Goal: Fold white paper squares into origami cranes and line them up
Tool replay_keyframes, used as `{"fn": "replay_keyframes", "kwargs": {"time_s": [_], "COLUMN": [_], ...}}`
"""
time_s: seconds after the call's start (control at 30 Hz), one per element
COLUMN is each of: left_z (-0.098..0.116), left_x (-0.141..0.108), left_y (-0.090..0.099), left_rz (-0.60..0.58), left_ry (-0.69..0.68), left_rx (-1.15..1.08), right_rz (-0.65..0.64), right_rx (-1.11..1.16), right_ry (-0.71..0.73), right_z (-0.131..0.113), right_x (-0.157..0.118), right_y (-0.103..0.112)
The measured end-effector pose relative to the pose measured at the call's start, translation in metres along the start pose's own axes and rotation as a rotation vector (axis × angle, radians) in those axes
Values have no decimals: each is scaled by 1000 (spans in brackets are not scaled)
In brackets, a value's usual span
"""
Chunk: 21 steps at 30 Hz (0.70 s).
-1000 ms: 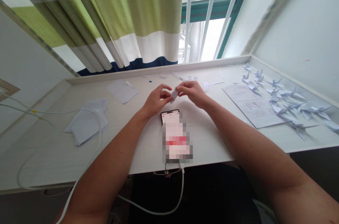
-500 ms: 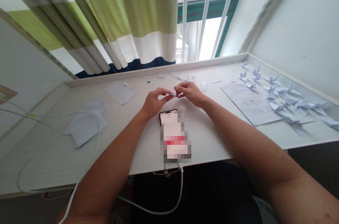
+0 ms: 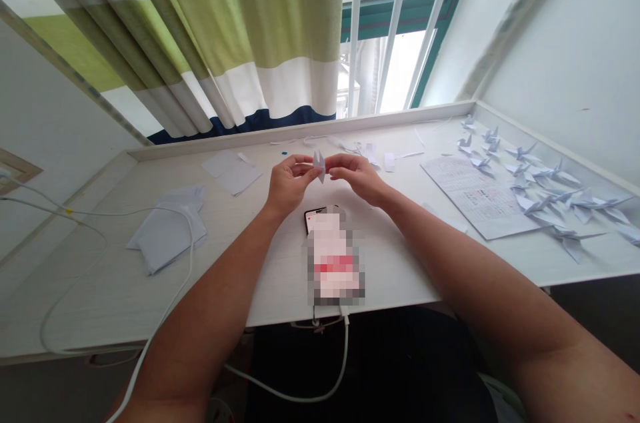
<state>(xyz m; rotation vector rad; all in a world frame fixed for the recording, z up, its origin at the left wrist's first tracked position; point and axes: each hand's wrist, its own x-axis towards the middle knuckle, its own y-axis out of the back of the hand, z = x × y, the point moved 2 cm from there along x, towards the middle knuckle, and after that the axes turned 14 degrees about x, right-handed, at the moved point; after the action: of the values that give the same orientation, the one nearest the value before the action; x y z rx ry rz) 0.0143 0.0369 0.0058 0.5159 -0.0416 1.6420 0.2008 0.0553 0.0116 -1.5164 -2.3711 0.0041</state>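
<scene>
- Your L hand (image 3: 293, 184) holds the small folded paper (image 3: 320, 168) in a pinch, thumb on the near face, fingers behind.
- That folded paper is white, narrow & crisp-edged — two sharp tips up top w/ a slit between, tapering to a pt at the bottom. It's upright btwn your hands, just beyond the phone.
- Your R hand (image 3: 357, 177) is half-curled, narrow gap btwn thumb & index, fingertips at the paper's R edge; can't tell if they grip it.
- Phone (image 3: 334, 236) lies flat below your hands: dark rounded frame, screen mostly pixelated, white cable (image 3: 345, 349) at its near end.
- Desk (image 3: 280, 289) is pale w/ faint wood-type grain, raised lip along the back.
- Far R: a cluster of white paper birds (image 3: 567, 237), spiky, w/ thin pts & flat creased wings; some overlap the printed sheet (image 3: 475, 199), a flat rectangle w/ small dark & reddish marks.
- L side: loose paper stack (image 3: 173, 236), smooth, corners fanned; farther back, flat sheets (image 3: 233, 173) overlapping.
- Behind your hands: thin paper scraps (image 3: 370, 155), strips & bits, plus a tiny blue piece (image 3: 285, 153).
- Back: curtain (image 3: 285, 23), soft vertical folds, broad green & off-white bands, navy hem.
</scene>
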Motion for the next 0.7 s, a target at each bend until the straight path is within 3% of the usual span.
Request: {"fn": "replay_keyframes", "kwargs": {"time_s": [0.1,0.33,0.53,0.7], "left_z": [2,0,-1,0], "left_x": [0,-2,-2,1], "left_y": [1,-1,-1,1], "left_rz": [-13,-54,-112,-9], "left_ry": [64,124,71,-31], "left_rx": [-53,-96,-24,115], "right_rz": [-2,37,93,63], "right_rx": [-62,-69,-100,-93], "right_ry": [67,74,94,61], "right_z": [1,9,12,11], "right_x": [0,3,2,2], "right_y": [-3,2,2,1]}}
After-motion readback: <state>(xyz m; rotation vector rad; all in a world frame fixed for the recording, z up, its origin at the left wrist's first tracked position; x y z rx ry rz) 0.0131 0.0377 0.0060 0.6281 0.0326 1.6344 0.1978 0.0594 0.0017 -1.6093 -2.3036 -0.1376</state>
